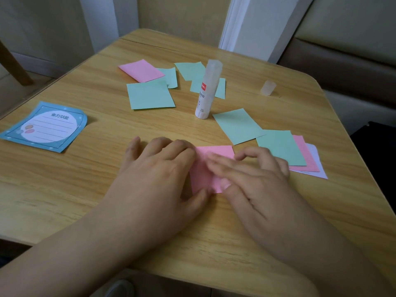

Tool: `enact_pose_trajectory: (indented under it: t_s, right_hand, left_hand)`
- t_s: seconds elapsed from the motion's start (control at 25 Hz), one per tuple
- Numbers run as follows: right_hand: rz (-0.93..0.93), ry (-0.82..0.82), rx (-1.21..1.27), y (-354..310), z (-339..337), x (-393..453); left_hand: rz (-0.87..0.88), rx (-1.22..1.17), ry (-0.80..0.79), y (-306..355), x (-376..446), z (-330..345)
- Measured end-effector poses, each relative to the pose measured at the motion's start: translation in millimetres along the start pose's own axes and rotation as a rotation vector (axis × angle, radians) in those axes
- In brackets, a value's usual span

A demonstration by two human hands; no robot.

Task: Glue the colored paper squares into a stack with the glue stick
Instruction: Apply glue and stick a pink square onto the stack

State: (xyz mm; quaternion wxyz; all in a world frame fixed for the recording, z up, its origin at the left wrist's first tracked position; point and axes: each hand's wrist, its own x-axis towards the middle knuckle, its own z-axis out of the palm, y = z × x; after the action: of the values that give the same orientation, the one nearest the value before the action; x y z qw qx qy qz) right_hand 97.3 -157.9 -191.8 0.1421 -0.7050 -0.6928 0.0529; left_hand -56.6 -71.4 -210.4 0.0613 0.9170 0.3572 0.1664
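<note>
Both hands lie flat, fingers spread: the left hand [158, 166] and right hand [255, 172] press the pink square [214, 155] onto the table [85, 189], gripping nothing. Uneven pressure could skew it; the uncapped glue stick [206, 91] may dry out.

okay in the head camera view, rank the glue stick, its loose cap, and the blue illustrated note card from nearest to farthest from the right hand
Measured from the right hand:
1. Glue stick, standing upright just beyond the hand, slightly to its left.
2. Loose cap, farther back on the table, beyond the hand.
3. Blue note card, far across at the table's left edge.
</note>
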Motion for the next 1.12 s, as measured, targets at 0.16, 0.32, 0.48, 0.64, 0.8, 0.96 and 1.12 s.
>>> enact_pose_trajectory:
  t_s: [0.16,0.32,0.48,0.64,0.8,0.96,1.12]
  right_hand:
    - [0.057,0.037,-0.052,12,-3,0]
    - [0.088,0.071,-0.05,20,-5,-2]
    - [-0.07,-0.038,0.033,6,-2,-8]
    - [0.023,0.033,-0.023,22,-11,-11]
    - [0.012,0.049,-0.042,19,-14,-14]
    - [-0.101,-0.022,-0.029,3,-12,-18]
    - [0.052,0.02,-0.06,19,-21,-21]
  left_hand:
    - [0.004,-0.006,-0.011,-1,1,-1]
    - [0.016,-0.06,-0.032,-10,2,-2]
    - [0.028,-0.057,-0.038,-12,3,-3]
    - [0.02,-0.093,-0.072,-13,3,-4]
    - [0.024,-0.076,-0.043,-12,2,-3]
    - [0.032,-0.063,-0.043,-13,3,-3]
    - [0.03,-0.079,-0.052,-14,3,-4]
